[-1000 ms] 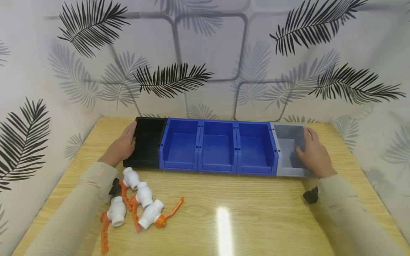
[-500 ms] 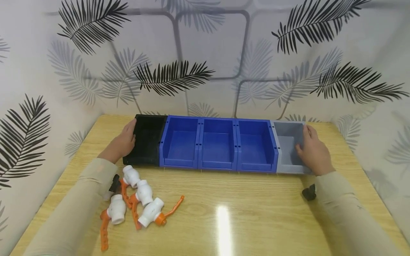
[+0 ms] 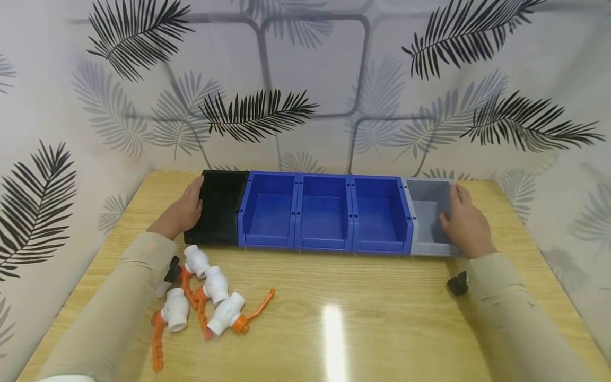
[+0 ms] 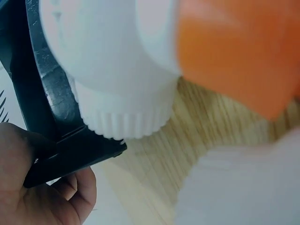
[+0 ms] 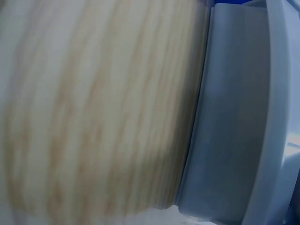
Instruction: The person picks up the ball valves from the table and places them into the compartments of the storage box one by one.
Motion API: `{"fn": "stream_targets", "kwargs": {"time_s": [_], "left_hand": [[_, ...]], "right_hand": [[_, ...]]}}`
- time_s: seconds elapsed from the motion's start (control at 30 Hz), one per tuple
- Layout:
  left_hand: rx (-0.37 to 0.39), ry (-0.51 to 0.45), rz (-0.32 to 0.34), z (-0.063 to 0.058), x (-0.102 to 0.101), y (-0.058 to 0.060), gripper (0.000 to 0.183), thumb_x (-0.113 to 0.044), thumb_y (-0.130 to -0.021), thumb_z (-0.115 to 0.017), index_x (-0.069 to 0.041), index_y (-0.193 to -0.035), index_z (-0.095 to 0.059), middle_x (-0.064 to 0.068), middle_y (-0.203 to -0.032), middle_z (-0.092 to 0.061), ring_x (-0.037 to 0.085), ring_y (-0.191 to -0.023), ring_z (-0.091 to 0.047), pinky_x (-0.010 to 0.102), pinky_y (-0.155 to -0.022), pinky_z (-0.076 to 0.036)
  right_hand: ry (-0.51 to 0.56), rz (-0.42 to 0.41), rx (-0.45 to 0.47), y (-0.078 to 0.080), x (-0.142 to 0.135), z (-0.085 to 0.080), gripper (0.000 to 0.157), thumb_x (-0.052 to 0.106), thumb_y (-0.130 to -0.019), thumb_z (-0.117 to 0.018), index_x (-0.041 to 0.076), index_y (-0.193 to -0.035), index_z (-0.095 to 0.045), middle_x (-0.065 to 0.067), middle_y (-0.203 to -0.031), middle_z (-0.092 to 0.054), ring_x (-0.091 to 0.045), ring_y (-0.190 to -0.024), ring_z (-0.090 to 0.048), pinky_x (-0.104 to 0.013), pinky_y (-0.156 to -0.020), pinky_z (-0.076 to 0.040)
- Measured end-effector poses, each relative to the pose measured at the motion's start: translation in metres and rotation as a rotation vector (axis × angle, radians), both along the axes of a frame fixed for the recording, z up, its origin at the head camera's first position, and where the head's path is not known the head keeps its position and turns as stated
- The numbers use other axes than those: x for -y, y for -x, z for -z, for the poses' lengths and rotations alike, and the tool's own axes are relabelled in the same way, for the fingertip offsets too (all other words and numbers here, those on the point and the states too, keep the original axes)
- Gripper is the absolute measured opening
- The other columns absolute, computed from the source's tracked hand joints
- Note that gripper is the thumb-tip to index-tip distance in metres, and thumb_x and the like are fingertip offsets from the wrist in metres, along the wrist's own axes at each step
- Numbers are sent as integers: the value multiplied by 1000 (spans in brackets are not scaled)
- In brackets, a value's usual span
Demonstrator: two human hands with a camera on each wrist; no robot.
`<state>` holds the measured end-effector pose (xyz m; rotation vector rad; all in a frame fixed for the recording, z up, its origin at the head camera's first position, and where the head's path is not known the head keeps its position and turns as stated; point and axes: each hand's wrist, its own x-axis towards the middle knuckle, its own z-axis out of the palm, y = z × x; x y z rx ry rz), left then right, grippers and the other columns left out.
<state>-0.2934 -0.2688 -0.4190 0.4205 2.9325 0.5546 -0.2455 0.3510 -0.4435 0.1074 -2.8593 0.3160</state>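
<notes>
At the left, a beige sleeve point(image 3: 112, 302) reaches across the wood-grain desk point(image 3: 391, 318) to the left hand point(image 3: 185, 212), which grips the outer side wall of a black bin point(image 3: 219, 207); the left wrist view shows fingers curled beneath its rim. In front of this bin, close together on the desk, lie four white valves with orange handles: the leftmost valve point(image 3: 176, 310) has its handle pointing toward the person, the upper valve point(image 3: 196, 260) lies just before the bin, the middle valve point(image 3: 216, 285) sits beside it, and the rightmost valve point(image 3: 227, 314) has its handle angled up to the right. Rightward from the black bin, side by side in one row, stand a first blue bin point(image 3: 269, 212), a second blue bin point(image 3: 323, 215), a third blue bin point(image 3: 378, 217) and a gray bin point(image 3: 425, 212). The right hand point(image 3: 469, 223) grips the gray bin's right wall, thumb on the inner side. Below that hand, a small black object point(image 3: 458, 284) shows beside the right sleeve point(image 3: 515, 313).
</notes>
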Motion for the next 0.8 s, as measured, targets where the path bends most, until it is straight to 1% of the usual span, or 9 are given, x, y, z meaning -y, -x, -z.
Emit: {"fn": "stream_targets", "kwargs": {"time_s": [0.1,0.17,0.3,0.37,0.43,0.53,0.6,0.67,0.8], "left_hand": [[9,-2,-9,0,-1,-1,58,-2,-97,-29,6,-143,6,31,-148,0,44,-135,-7,53,-105,-14],[14,1,-12,0,0,-1,58,-2,-97,-28,7,-143,6,32,-147,-1,45,-135,-8,53,-105,-15],[45,-3,2,-4,0,1,59,-2,-97,-29,7,-143,7,32,-147,1,45,-135,-7,54,-105,-14],[77,-8,9,-7,2,1,61,-4,-97,-31,6,-143,8,31,-148,2,45,-135,-5,54,-105,-12],[111,6,24,-11,2,3,64,-7,-98,-34,4,-144,9,30,-149,5,44,-136,-2,53,-106,-10],[129,76,24,-19,3,4,68,-14,-98,-39,1,-146,7,26,-151,6,47,-134,-12,55,-104,-15],[103,128,10,-25,6,5,68,-19,-98,-40,1,-146,3,25,-151,4,50,-130,-22,57,-101,-21],[50,162,-23,-32,8,7,67,-25,-98,-42,1,-147,-4,25,-151,-4,52,-122,-33,59,-96,-28],[-109,189,-95,-42,9,10,62,-34,-96,-44,1,-142,-24,28,-141,-24,51,-113,-42,60,-83,-38]], "right_hand": [[14,2,6,-1,0,0,71,13,-85,-58,-10,-141,-21,-28,-141,-26,-41,-61,-53,-55,-56,-42],[32,-2,7,-1,0,0,69,14,-86,-57,-10,-141,-22,-28,-140,-27,-47,-76,-55,-57,-63,-42],[70,-5,1,-4,-1,-3,67,14,-87,-55,-9,-141,-24,-30,-140,-26,-53,-106,-43,-62,-79,-35],[80,-4,-12,-7,1,-4,65,15,-87,-55,-8,-141,-26,-31,-140,-26,-54,-112,-36,-64,-83,-31],[82,1,-29,-11,2,-5,62,16,-88,-55,-8,-139,-30,-31,-140,-26,-55,-112,-33,-65,-82,-27],[95,1,-46,-19,9,-9,58,18,-88,-55,-7,-136,-36,-29,-141,-27,-54,-115,-30,-65,-82,-23],[101,-19,-58,-25,19,-15,55,19,-88,-55,-7,-134,-39,-27,-141,-28,-53,-118,-28,-64,-83,-21],[104,-53,-83,-31,35,-24,52,18,-88,-56,-5,-132,-43,-25,-141,-30,-51,-119,-28,-63,-82,-21],[93,-172,-171,-44,73,-39,43,15,-86,-58,-3,-125,-53,-21,-139,-37,-45,-118,-34,-59,-81,-25]]}}
